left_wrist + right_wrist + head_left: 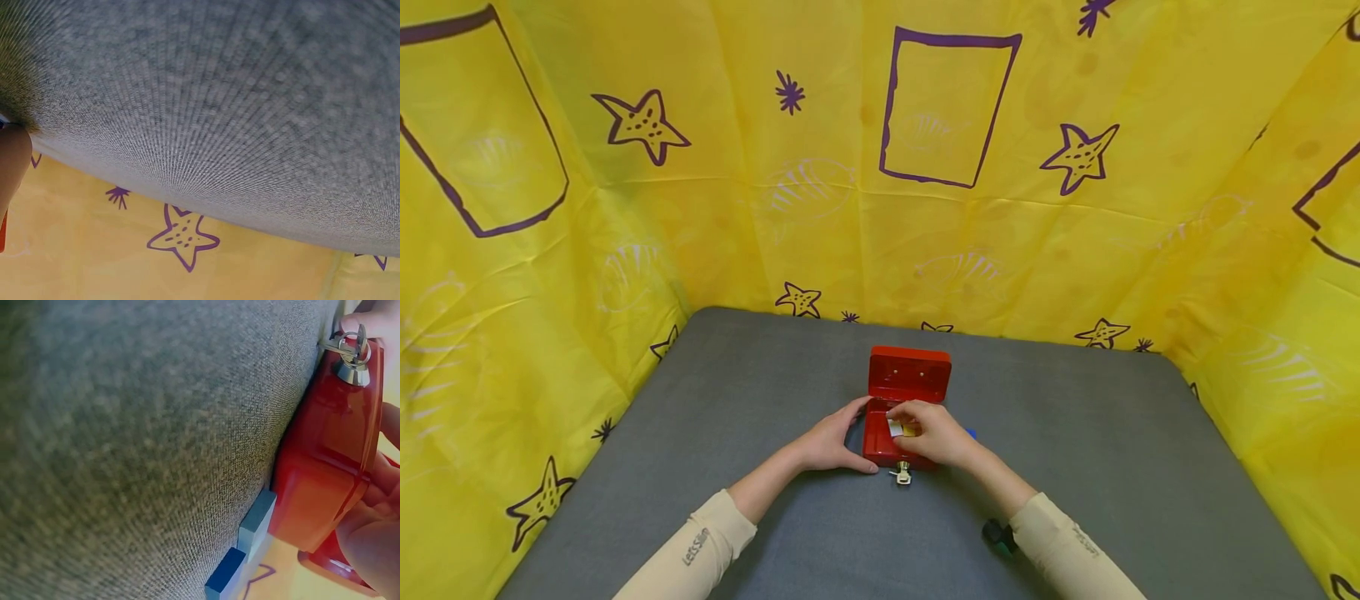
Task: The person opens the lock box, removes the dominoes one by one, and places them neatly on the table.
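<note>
A small red cash box [880, 448] stands on the grey table with its lid [910, 377] raised. Keys [902, 476] on a ring hang at the lock in its front wall. My left hand [832, 439] spans the box's left side, thumb at the front corner and fingers at the back one. Over the box, my right hand [931, 429] has its thumb and fingers about a small white-and-yellow piece [897, 428]; its fingertips are partly hidden. Beside the box, the right wrist view shows a pale blue block [255, 522] and a dark blue block [225, 574].
A dark object [997, 534] lies by the right sleeve, partly covered by it. The grey table [760, 383] stretches out on both sides of the box. Yellow cloth [850, 233] with purple drawings surrounds its back and sides.
</note>
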A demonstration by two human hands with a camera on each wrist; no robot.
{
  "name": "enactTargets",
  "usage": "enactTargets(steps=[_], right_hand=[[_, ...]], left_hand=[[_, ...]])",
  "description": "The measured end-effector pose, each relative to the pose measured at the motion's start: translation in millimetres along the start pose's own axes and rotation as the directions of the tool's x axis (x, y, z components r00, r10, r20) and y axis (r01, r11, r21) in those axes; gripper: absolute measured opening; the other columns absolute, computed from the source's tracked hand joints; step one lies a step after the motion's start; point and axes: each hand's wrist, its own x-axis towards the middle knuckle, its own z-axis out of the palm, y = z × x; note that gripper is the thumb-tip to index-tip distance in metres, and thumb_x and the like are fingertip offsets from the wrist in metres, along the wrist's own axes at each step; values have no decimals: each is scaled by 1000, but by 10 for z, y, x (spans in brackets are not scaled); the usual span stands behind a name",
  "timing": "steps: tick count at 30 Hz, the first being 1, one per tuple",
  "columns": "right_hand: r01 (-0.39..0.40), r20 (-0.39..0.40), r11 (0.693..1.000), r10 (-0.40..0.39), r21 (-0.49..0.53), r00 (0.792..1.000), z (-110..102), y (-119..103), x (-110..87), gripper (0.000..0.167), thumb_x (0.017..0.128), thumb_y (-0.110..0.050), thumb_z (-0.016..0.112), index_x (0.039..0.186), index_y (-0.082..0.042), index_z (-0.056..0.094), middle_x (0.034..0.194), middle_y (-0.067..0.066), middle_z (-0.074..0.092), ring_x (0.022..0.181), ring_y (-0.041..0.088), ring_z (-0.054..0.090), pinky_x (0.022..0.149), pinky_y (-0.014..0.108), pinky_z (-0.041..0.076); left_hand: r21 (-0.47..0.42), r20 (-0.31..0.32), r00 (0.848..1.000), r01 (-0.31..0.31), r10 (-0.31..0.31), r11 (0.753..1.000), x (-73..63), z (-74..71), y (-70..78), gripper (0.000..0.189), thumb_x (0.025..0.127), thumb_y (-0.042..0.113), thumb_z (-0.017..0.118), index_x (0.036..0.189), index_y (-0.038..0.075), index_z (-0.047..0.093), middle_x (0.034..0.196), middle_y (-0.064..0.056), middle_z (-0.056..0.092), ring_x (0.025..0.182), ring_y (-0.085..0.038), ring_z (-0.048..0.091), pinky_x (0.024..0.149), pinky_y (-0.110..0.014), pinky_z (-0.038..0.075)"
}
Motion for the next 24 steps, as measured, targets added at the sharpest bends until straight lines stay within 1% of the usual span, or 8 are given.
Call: enactTargets(steps=[4, 7, 9, 11, 16, 24], right_hand=[[52, 1, 997, -52, -51, 999, 15, 12, 9, 36, 82, -9, 75, 116, 0, 65, 110, 11, 68, 94, 25, 62, 85, 41, 54], [69, 6, 995, -69, -66, 998, 25, 22, 15, 36, 82, -9, 76, 115, 1, 66, 109, 11, 69, 95, 24, 62, 85, 40, 54], [66, 12, 996, -66, -67, 998, 27, 21, 20, 34, 83, -9, 76, 114, 0, 66, 110, 11, 69, 95, 24, 62, 86, 40, 54], [43, 25, 998, -41, -56, 999, 26, 12, 25, 34, 84, -9, 75, 115, -1, 66, 111, 9, 68, 97, 23, 62, 88, 41, 53], [12, 44, 999, -10, -51, 999, 29, -12, 31, 32, 85, -10, 74, 116, -4, 67, 111, 7, 68, 98, 22, 61, 91, 41, 51], [35, 52, 998, -32, -47, 998, 44, -28, 37, 29, 86, -10, 73, 114, -5, 67, 108, 5, 69, 95, 21, 61, 90, 38, 51]], left_hand=[[-1, 1, 1000, -2, 2, 1000, 1, 2, -6, 103, 71, 36, 87, 152, 14, 27, 149, -7, 41, 134, -28, 41, 109, -52, 33], [-2, 2, 1000, 2, -2, 1000, 0, 5, -2, 102, 71, 36, 87, 152, 15, 28, 148, -6, 41, 133, -28, 41, 109, -52, 33], [-1, 2, 1000, 4, -4, 1000, 0, 6, 1, 102, 71, 36, 87, 152, 15, 28, 148, -6, 41, 133, -28, 41, 109, -53, 33], [0, 1, 1000, 6, -6, 1000, -3, 5, 8, 102, 71, 36, 87, 152, 16, 28, 148, -5, 41, 133, -27, 41, 109, -53, 32], [3, -1, 1000, 9, -9, 1000, -11, -1, 17, 103, 71, 36, 87, 152, 15, 27, 149, -6, 41, 133, -28, 41, 109, -53, 32], [0, -6, 1000, -10, 10, 1000, -12, -5, 9, 103, 71, 35, 87, 152, 13, 27, 147, -7, 42, 133, -28, 42, 108, -54, 33]])
